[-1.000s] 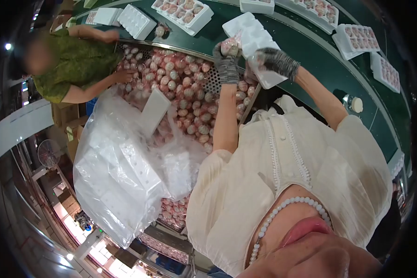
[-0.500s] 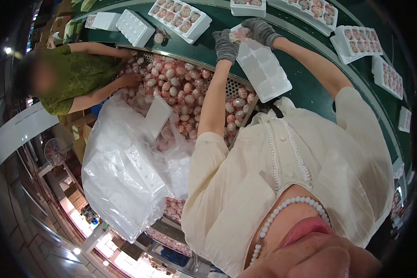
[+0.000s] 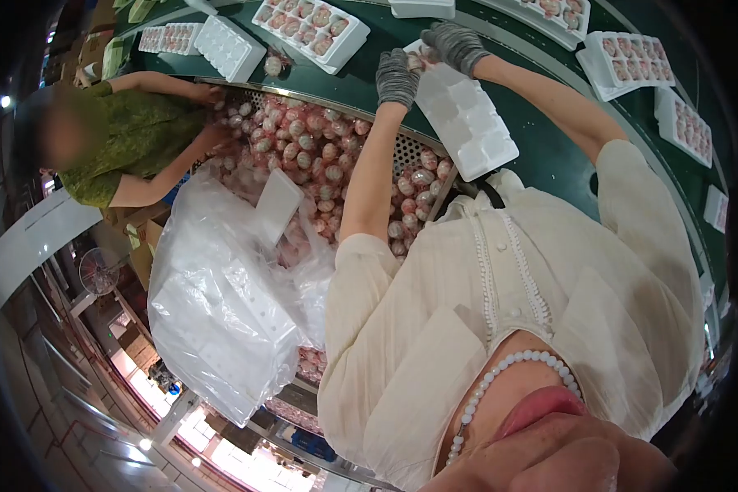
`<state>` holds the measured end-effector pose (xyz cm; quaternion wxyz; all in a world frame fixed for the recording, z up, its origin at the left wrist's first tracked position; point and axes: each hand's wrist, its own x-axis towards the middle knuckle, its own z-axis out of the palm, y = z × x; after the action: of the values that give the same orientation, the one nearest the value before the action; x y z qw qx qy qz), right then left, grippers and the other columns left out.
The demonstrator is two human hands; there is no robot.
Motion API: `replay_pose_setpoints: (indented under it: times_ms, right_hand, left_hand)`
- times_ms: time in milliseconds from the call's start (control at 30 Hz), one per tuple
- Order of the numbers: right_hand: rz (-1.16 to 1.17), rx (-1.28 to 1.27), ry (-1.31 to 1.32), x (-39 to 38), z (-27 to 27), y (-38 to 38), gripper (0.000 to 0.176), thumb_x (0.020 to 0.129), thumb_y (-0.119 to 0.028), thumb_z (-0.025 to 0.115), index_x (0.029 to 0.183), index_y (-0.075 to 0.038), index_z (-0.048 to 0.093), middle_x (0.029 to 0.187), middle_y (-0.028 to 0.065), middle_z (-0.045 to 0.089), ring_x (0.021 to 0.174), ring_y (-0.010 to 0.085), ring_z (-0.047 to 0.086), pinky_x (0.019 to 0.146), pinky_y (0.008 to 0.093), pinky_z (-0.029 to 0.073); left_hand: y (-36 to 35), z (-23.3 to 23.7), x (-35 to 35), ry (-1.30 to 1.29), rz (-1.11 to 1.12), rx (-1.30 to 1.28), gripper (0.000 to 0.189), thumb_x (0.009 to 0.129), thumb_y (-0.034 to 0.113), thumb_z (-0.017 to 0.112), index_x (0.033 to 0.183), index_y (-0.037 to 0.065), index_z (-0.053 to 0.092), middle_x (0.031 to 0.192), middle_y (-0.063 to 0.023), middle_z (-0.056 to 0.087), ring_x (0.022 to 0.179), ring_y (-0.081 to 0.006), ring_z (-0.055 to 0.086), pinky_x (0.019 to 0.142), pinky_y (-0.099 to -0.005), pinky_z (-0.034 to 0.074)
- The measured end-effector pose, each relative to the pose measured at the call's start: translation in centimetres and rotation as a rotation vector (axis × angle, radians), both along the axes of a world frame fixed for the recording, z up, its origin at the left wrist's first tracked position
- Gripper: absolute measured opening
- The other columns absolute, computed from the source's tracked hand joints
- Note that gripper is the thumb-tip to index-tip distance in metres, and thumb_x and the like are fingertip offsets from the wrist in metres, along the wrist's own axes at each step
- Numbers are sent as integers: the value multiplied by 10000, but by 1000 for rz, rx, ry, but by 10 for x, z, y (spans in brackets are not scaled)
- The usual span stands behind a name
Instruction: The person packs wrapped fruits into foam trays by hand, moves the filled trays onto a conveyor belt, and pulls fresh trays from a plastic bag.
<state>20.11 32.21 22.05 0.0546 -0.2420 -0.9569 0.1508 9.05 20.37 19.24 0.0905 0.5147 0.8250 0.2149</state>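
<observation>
A white foam tray [image 3: 467, 123] with moulded cups lies on the green conveyor in front of me. Round, plastic-wrapped balls [image 3: 421, 61] with red print sit at its far end, partly covered by my fingers. My left hand [image 3: 398, 79], in a grey striped knit glove, curls closed around a wrapped ball at the tray's far left corner. My right hand [image 3: 457, 49], gloved alike, has its fingers bent down onto the wrapped balls from the right. The fingertips of both hands are partly hidden. The cups nearer to me hold nothing.
A bin of wrapped balls [image 3: 303, 152] lies left of my arm, with plastic-bagged white trays [image 3: 221, 287] over it. A co-worker [image 3: 131, 131] reaches into its far side. Filled trays [image 3: 312, 31] and one loose wrapped ball [image 3: 275, 64] lie on the green conveyor [image 3: 541, 156].
Both my hands stay at the tray's far end, with small shifts of the fingers. Trays on the conveyor have shifted slightly. The co-worker's hands have moved a little left in view.
</observation>
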Motion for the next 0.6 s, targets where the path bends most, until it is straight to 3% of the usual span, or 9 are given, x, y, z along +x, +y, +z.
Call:
replay_pose_setpoints:
  times_ms: [67,133,200,233,400,467,500,533,600]
  right_hand:
    - [50,176,86,-7,-13,-9,241,697,-212,590,864,-53,522,849,136,524,813,293,527,691,356,429]
    - [43,182,75,-11,-10,-3,238,667,-193,606,850,-64,526,819,135,543,788,290,541,673,362,433]
    - [136,-78,-195,-10,22,4,177,711,-152,546,873,-82,563,747,134,571,744,273,567,644,371,451]
    - [144,28,-125,-14,-11,13,212,620,-161,630,798,-84,543,730,116,569,673,280,555,585,363,435]
    - [161,-45,-170,-23,-5,14,174,619,-128,613,773,-85,546,715,105,563,675,285,551,559,370,431]
    - [209,97,-333,-32,-12,8,156,654,-193,530,705,-98,643,665,114,603,636,273,589,523,361,451]
    - [191,189,-150,-38,-28,3,148,636,-206,535,597,-103,634,564,112,580,582,277,590,495,372,455]
    - [193,184,-149,-40,-41,5,148,636,-206,535,597,-103,634,564,112,580,582,277,590,495,372,455]
    - [259,155,-252,-41,-10,-4,144,632,-212,541,619,-109,640,603,126,591,596,264,595,495,371,461]
  left_hand:
    - [4,2,6,39,-4,-38,307,624,203,626,878,54,540,841,-198,501,773,-312,505,677,-371,443]
    - [11,-2,0,89,0,-60,309,622,207,625,884,56,560,828,-198,511,763,-313,504,682,-366,439]
    - [11,-14,-14,95,-152,-59,285,622,214,625,855,53,599,822,-182,526,745,-303,500,689,-362,431]
    - [15,-52,-29,-52,-145,-38,242,618,218,631,790,47,619,795,-156,547,733,-287,497,685,-364,425]
    - [20,-10,-15,69,-139,-25,275,601,253,661,799,66,627,765,-127,582,753,-276,517,718,-351,437]
    - [32,-10,-20,159,-203,-319,324,582,303,677,804,73,624,800,-142,582,792,-274,527,751,-340,442]
    - [33,-19,-26,126,-173,-310,366,566,338,687,811,75,620,829,-141,583,803,-276,539,757,-342,447]
    - [29,-18,-26,127,-172,-316,366,566,338,687,811,75,620,829,-141,583,803,-276,539,757,-342,447]
    - [17,-11,-21,72,-140,-112,366,566,332,685,816,73,618,823,-130,590,781,-281,551,737,-344,455]
